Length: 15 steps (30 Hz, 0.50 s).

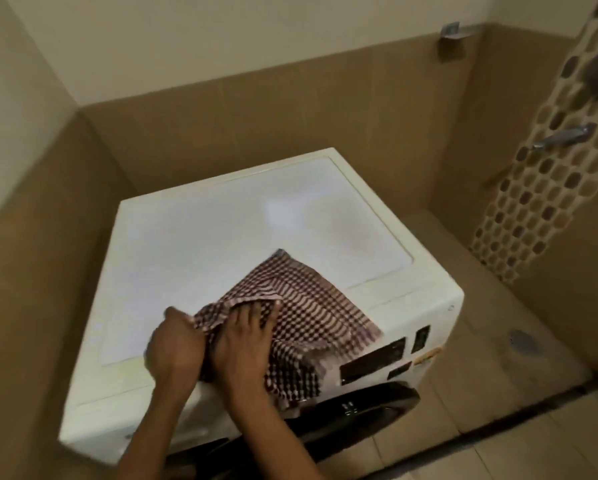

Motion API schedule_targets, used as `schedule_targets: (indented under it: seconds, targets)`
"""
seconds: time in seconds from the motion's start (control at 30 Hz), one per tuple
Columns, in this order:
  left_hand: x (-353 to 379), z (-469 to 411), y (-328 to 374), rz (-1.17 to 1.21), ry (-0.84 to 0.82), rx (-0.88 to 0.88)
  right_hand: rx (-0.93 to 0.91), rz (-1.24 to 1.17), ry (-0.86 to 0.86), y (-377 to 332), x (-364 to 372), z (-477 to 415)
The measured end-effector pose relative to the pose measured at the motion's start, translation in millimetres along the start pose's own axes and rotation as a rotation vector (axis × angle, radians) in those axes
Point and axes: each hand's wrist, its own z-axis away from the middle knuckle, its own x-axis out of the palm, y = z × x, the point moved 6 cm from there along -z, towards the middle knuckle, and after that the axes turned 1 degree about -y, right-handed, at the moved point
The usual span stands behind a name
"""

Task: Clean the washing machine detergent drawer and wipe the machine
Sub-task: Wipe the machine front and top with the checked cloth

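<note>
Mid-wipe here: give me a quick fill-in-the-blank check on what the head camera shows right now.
1. The checked cloth lies on the washing machine's ____ surface.
2. The left hand and the right hand both touch the ____.
3. The machine's body is ____ in colour.
Missing words: top; cloth; white.

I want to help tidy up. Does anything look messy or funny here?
Nothing is spilled or broken. The cloth lies crumpled and droops over the washer's front edge, covering part of the panel. The floor looks smudged dark around the drain.
</note>
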Motion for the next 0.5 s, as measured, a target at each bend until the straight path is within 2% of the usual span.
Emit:
schedule_targets:
  seconds: [0.03, 0.1, 0.13, 0.17, 0.2, 0.27, 0.3, 0.37, 0.43, 0.5]
  targets:
    - [-11.8, -6.1, -19.7, -0.074, 0.048, -0.059, -0.043, -0.01, 0.028, -11.3, -4.2, 0.3]
    - [-32.0, -13.6, -42.5, -0.147, 0.208, -0.133, -0.205, -0.081, -0.154, -33.5, -0.3, -2.5]
    - [-41.2, -13.6, -45.7, -0.091, 0.3, -0.086, -0.262, -0.103, -0.223, -40.0, -5.1, -0.1]
    - [-45.3, -11.3, -41.6, -0.012, 0.364, 0.02, -0.272, -0.125, -0.209, -40.8, -8.5, -4.2]
    - [-46.4, -8.3, -31.8, 0.114, 0.356, 0.167, -0.245, -0.144, -0.126, -36.9, -15.0, -9.8]
    - [-31.9, 3.4, -1.6, 0.333, 0.145, 0.486, -0.112, -0.14, 0.092, -20.2, -25.5, -23.3]
    - [-21.0, 8.6, 8.8, 0.378, 0.014, 0.575, -0.067, -0.125, 0.111, -16.9, -21.2, -29.1]
    - [-2.0, 6.2, 12.3, 0.435, -0.125, 0.548, -0.031, 0.05, 0.135, -19.7, -16.0, -39.2]
    - [8.1, -4.5, 3.9, 0.44, -0.15, 0.461, 0.006, 0.125, 0.156, -22.4, -18.1, -40.9]
    - [14.3, -18.8, -8.8, 0.326, -0.157, 0.417, -0.083, 0.125, 0.063, -35.6, -6.1, -45.6]
